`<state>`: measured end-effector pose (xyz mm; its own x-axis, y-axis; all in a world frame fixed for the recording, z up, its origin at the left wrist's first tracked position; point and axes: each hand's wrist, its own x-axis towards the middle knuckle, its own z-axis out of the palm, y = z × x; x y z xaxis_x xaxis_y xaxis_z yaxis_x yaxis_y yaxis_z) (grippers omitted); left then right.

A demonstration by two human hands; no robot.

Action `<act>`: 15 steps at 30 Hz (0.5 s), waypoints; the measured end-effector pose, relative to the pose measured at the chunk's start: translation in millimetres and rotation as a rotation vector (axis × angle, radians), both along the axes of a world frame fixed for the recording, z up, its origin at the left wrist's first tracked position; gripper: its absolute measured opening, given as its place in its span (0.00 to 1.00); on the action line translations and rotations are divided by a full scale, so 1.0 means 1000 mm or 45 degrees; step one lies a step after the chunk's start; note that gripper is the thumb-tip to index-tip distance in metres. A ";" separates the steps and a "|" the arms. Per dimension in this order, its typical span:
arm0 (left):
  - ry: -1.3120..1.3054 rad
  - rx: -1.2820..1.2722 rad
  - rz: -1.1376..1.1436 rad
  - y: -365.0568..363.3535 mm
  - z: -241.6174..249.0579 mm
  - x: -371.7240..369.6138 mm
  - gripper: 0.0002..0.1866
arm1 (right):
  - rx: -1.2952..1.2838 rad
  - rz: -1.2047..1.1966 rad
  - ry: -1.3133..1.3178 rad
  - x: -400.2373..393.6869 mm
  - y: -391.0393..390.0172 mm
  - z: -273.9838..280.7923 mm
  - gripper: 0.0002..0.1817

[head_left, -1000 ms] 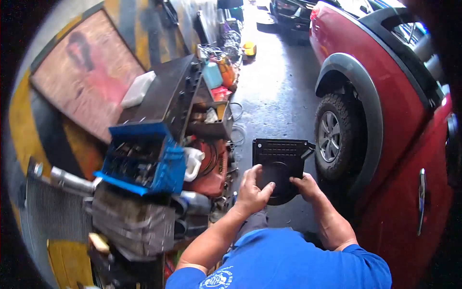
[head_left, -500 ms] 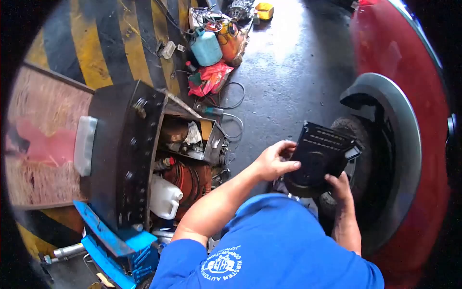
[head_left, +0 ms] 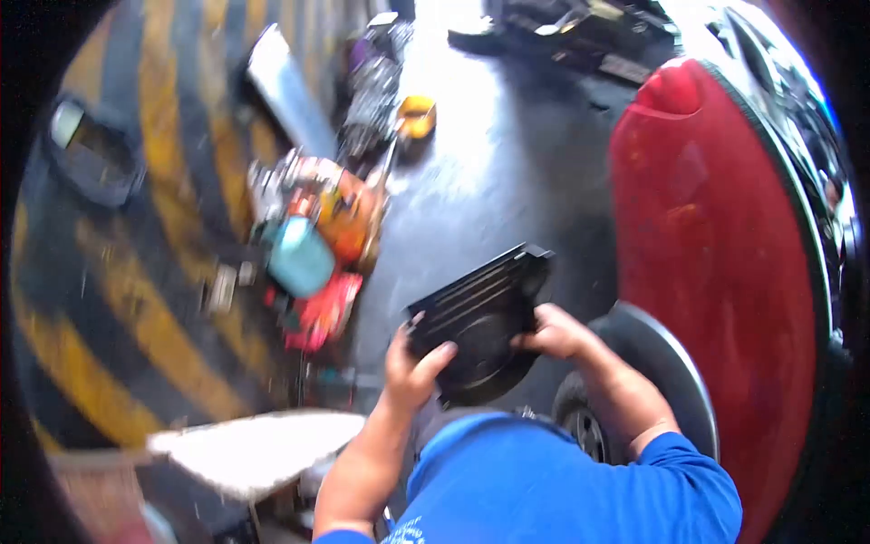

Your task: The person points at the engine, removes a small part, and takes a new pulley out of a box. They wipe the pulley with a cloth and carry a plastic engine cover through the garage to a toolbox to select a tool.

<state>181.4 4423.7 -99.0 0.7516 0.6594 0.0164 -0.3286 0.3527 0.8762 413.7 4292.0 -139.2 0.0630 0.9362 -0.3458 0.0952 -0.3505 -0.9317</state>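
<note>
A black plastic housing (head_left: 476, 340) with parallel ribs along its far edge and a round section nearer the body is held in front of the blue shirt. My left hand (head_left: 412, 367) grips its left side, thumb on the upper face. On the opposite side, my right hand (head_left: 553, 334) is closed on the housing's edge. The part is tilted, its right end farther from the body. Motion blur hides its fine detail.
A red car body panel (head_left: 716, 254) with a grey wheel arch (head_left: 666, 354) and wheel (head_left: 580, 419) stands at right. Left are a teal container (head_left: 301, 257), a red bag (head_left: 328, 313), a yellow object (head_left: 417, 118) and a white surface (head_left: 263, 449).
The view has swung forward, showing more floor and car ahead. Both hands still hold the housing, which has turned and appears farther left. The open toolbox has mostly dropped out of view.
</note>
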 end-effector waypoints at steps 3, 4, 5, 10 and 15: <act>-0.065 -0.023 0.022 0.078 0.000 0.063 0.23 | 0.064 0.012 0.139 0.054 0.077 -0.023 0.15; -0.099 -0.045 0.012 0.106 -0.007 0.086 0.23 | 0.096 -0.021 0.244 0.071 0.101 -0.028 0.15; -0.151 -0.076 0.033 0.144 -0.018 0.114 0.22 | 0.073 -0.065 0.209 0.094 0.132 -0.031 0.15; -0.129 -0.266 -0.065 0.255 0.008 0.250 0.22 | 0.055 -0.219 0.098 0.210 0.219 -0.005 0.16; 0.030 -0.055 -0.242 0.325 0.022 0.381 0.25 | 0.019 -0.346 -0.317 0.317 0.259 0.009 0.18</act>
